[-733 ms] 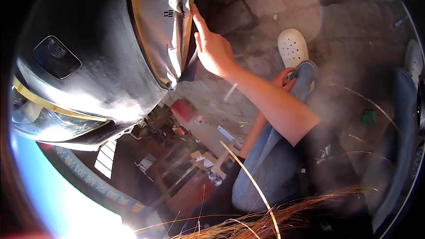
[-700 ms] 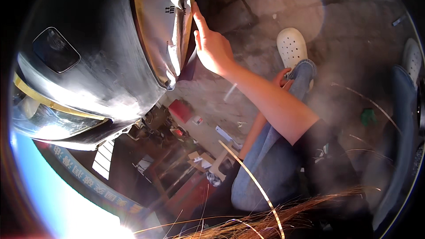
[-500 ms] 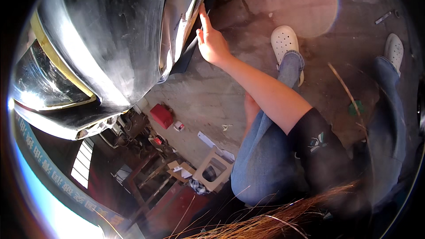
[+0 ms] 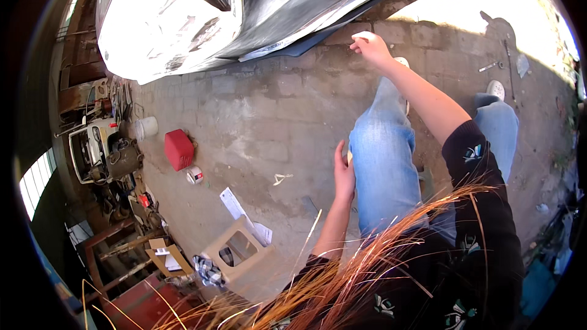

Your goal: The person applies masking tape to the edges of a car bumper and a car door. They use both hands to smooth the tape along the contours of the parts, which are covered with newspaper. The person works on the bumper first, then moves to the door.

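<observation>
A car's front body panel (image 4: 287,9), dark with whitish, dull patches, fills the upper left. Printed masking paper (image 4: 269,51) runs along its lower edge. My right hand (image 4: 372,47) is held in the air just right of that edge, apart from it. Its fingers are loosely bent and a little apart, with nothing visible in them. Beside my jeans-covered left thigh is my left hand (image 4: 344,174), thumb pointing up and fingers curled in. A small tan edge shows between that hand and the leg; what it belongs to is hidden.
On the paved floor at left stand a red box-shaped container (image 4: 178,150), a small can (image 4: 194,175) and a white bucket (image 4: 146,128). A beige plastic stool (image 4: 227,241) with papers (image 4: 235,205) lies closer. Scrap and frames line the left side. A metal tool (image 4: 489,66) lies at right.
My right hand has come away from the panel's masked edge. The view has swung, so the panel appears farther off and more floor shows. My left hand is now in view beside my thigh.
</observation>
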{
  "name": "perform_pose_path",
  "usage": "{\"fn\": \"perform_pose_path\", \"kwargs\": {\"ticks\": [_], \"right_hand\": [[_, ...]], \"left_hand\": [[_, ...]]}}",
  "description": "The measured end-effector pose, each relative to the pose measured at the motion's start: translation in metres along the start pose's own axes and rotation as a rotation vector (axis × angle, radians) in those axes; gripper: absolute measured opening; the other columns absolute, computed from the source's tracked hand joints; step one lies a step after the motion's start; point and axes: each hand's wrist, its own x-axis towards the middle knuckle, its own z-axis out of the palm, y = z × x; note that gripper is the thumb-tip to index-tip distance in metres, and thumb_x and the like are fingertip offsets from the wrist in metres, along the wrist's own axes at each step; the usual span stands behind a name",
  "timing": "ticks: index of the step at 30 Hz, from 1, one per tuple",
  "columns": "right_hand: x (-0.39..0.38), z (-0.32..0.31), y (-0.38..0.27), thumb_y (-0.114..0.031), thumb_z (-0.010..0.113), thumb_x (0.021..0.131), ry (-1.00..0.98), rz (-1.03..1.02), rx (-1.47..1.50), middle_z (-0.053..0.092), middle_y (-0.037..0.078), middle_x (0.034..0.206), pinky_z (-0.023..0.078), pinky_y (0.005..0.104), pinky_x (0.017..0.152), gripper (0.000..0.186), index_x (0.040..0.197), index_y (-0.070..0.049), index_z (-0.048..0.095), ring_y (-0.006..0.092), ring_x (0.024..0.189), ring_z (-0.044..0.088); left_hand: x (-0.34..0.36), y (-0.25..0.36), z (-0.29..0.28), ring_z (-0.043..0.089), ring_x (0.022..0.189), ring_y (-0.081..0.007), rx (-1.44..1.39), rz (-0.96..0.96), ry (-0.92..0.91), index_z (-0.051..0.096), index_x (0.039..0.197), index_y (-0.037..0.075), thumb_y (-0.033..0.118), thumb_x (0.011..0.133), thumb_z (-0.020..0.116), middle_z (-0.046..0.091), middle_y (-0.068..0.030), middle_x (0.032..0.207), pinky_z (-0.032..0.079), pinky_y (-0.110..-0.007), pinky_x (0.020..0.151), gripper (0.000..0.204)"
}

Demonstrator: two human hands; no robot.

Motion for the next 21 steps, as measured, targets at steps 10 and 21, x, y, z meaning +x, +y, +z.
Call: {"fn": "perform_pose_path", "kwargs": {"ticks": [10,21], "right_hand": [[-0.383,-0.107,-0.124,-0.021,0.062,0.099,-1.453,0.742,-0.512,0.072,0.004,0.096,0.055,0.0258,0.085,0.022,0.105,-0.002,0.071,0.0105,0.092,0.068],[-0.528,-0.358,0.065,-0.055,0.070,0.081,-1.469,0.704,-1.258,0.070,0.010,0.121,0.048,0.0381,0.097,0.062,0.126,-0.013,0.068,0.0244,0.110,0.065]], "left_hand": [[-0.112,-0.014,-0.106,0.054,0.075,-0.0054,-0.058,0.288,0.052,0.065,0.122,0.009,0.009,0.097,0.060,0.058,0.0028,0.096,0.046,-0.020,0.066,0.026],[-0.192,-0.058,-0.167,0.050,0.066,-0.0034,-0.246,0.161,0.330,0.067,0.117,0.008,0.009,0.096,0.061,0.057,0.0029,0.088,0.039,-0.019,0.055,0.021]]}}
